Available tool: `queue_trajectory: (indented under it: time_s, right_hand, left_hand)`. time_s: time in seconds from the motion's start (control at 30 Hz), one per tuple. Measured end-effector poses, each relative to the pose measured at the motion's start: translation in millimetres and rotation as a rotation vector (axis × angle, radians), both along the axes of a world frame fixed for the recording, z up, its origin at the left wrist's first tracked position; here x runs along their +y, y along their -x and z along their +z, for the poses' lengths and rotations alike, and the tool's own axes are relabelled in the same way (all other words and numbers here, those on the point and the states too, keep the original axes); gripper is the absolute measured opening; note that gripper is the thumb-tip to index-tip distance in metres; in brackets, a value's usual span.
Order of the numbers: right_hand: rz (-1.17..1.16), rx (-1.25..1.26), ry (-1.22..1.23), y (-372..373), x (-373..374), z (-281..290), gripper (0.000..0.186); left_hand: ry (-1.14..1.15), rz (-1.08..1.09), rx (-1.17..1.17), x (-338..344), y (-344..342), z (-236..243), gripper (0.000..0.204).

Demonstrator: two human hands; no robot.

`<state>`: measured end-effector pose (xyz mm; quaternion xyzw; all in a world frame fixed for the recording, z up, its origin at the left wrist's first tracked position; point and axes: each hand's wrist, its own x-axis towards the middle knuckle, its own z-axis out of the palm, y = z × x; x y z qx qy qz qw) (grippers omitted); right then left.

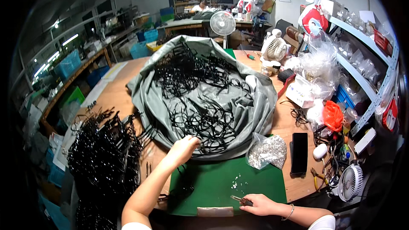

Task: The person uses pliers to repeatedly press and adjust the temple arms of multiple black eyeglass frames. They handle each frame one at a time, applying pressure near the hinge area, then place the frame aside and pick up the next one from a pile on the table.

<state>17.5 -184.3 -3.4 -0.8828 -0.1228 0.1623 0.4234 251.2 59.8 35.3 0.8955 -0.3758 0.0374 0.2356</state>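
Observation:
My left hand [186, 147] reaches over the front edge of a wide grey cloth [266, 102]. Its fingers are closed among thin black loops [204, 121] lying tangled on the cloth; what they pinch is too small to tell. Over the green mat [264, 183], my right hand [260, 205] grips pliers [242, 200], jaws pointing left. Tiny silvery pieces [237, 183] lie scattered just beyond the jaws. A clear plastic bag of small silvery parts [266, 151] rests at the mat's far right corner. A few black pieces [185, 189] lie on the mat's left side.
A tall heap of shiny black strands [104, 157] stands at the left. On the right are a black phone [299, 153], yellow-handled pliers [316, 176], a small fan [351, 182], cables and plastic bags [317, 66] beside a blue shelf [362, 36]. Another person [200, 7] sits far back.

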Motion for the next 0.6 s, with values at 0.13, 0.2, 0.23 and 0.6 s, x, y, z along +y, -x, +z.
queue_trajectory:
  time_s: [0.13,0.2,0.23,0.6]
  right_hand:
    - [0.060,-0.017,0.124,-7,7,1,0.034]
    - [0.047,-0.034,0.109,-4,8,-2,0.035]
    - [0.043,-0.020,0.106,-1,7,-1,0.035]
    - [0.120,-0.004,0.142,-2,7,-7,0.039]
  left_hand:
    - [0.666,-0.092,0.617,-26,-1,35,0.016]
    - [0.821,-0.117,0.940,-32,15,40,0.017]
    - [0.856,-0.110,0.998,-34,22,37,0.017]
    - [1.218,-0.106,1.517,-20,46,77,0.027]
